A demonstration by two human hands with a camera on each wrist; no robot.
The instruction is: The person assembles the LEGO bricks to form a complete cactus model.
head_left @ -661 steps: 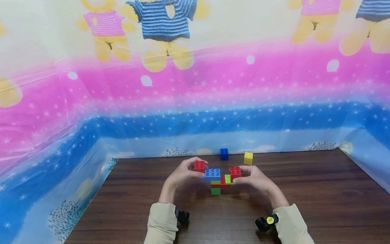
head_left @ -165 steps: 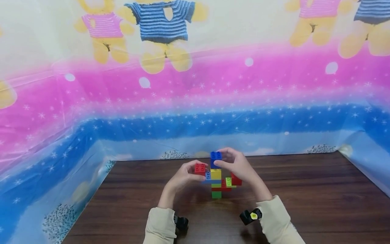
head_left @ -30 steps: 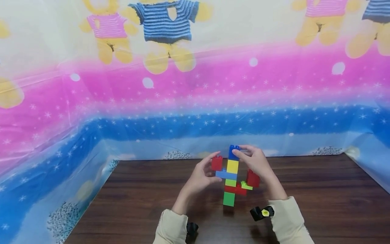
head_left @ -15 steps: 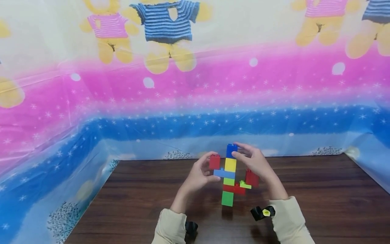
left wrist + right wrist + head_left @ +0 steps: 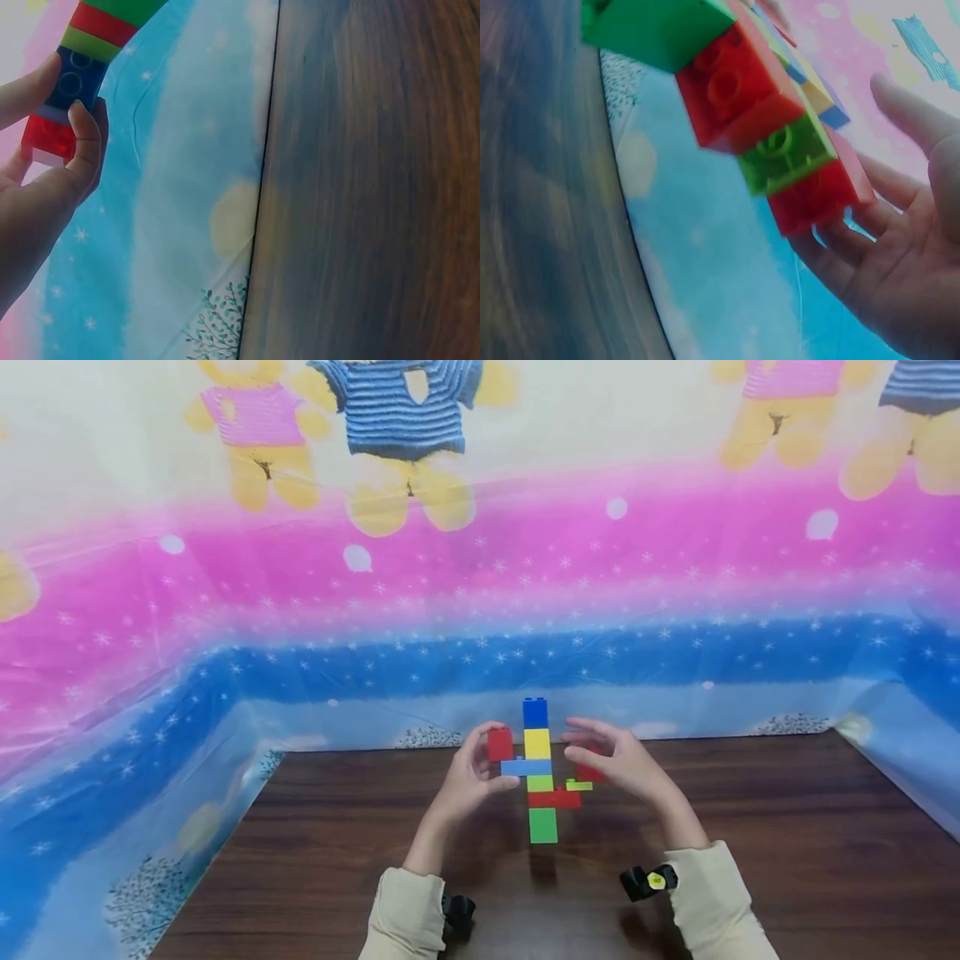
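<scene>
A tower of toy building bricks is held upright, its shadow on the table below. From the bottom it has a green brick (image 5: pixel 543 826), a long red brick (image 5: pixel 551 799), a lime brick (image 5: pixel 539 783), a light blue brick (image 5: pixel 527 767), a yellow brick (image 5: pixel 537 744) and a dark blue brick (image 5: pixel 535 714) on top. My left hand (image 5: pixel 467 778) pinches the light blue brick and the red brick (image 5: pixel 500 745) standing on its left end. My right hand (image 5: pixel 626 766) is spread beside the tower, fingers behind the right-hand red brick (image 5: pixel 821 191), which sits on a small lime plate (image 5: pixel 578 785).
The dark brown wooden table (image 5: pixel 337 843) runs back to a printed cloth backdrop (image 5: pixel 450 643) with bears and snowflakes. A black wrist camera (image 5: pixel 457 910) sits at the left cuff, another camera (image 5: pixel 643 882) at the right cuff.
Blue and yellow bricks, on the table 22 seconds ago, now top the tower. Since half a second ago, my right hand has let go of the blue brick, and the tower has shifted left and up.
</scene>
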